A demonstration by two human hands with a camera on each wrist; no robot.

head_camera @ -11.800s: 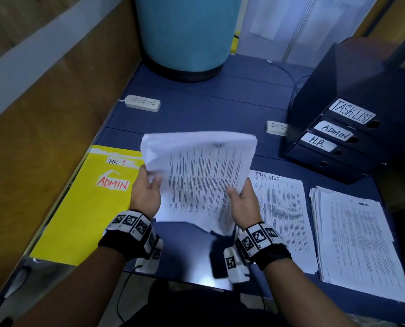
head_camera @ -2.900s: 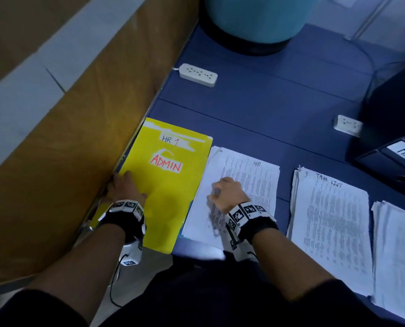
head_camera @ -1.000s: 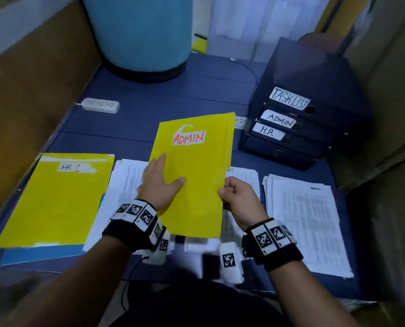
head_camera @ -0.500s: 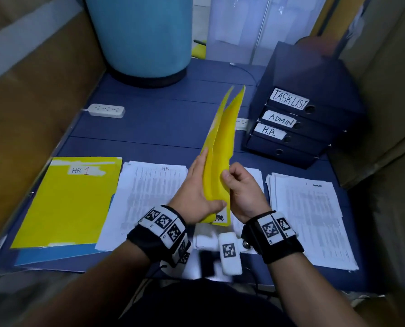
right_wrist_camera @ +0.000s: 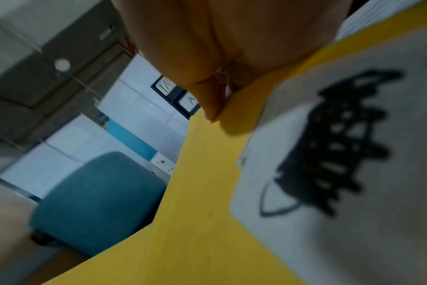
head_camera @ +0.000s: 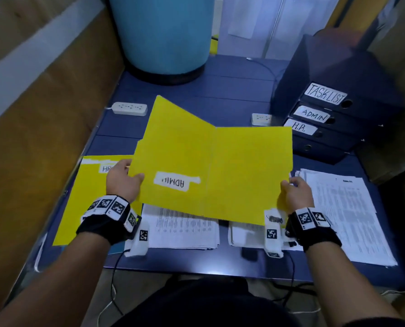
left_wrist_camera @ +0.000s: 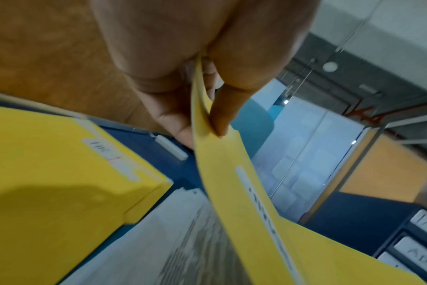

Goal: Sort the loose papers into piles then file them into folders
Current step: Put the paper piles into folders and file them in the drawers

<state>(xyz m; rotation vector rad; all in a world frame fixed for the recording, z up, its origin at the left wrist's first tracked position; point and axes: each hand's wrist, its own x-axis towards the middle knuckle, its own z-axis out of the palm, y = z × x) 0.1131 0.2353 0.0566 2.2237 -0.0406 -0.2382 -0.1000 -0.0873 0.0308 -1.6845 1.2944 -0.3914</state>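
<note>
Over the desk (head_camera: 196,90), hands hold "ADMIN" folder (head_camera: 220,171).

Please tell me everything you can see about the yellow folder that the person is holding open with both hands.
The yellow folder looks like thin card. It is held open in the air above the paper piles, with a crease down its middle and nothing visible inside. A white label reading ADMIN, upside down from the head view, sits on its left half. The left hand pinches its left edge, the right hand its right edge. Its far left corner tilts upward.
</note>
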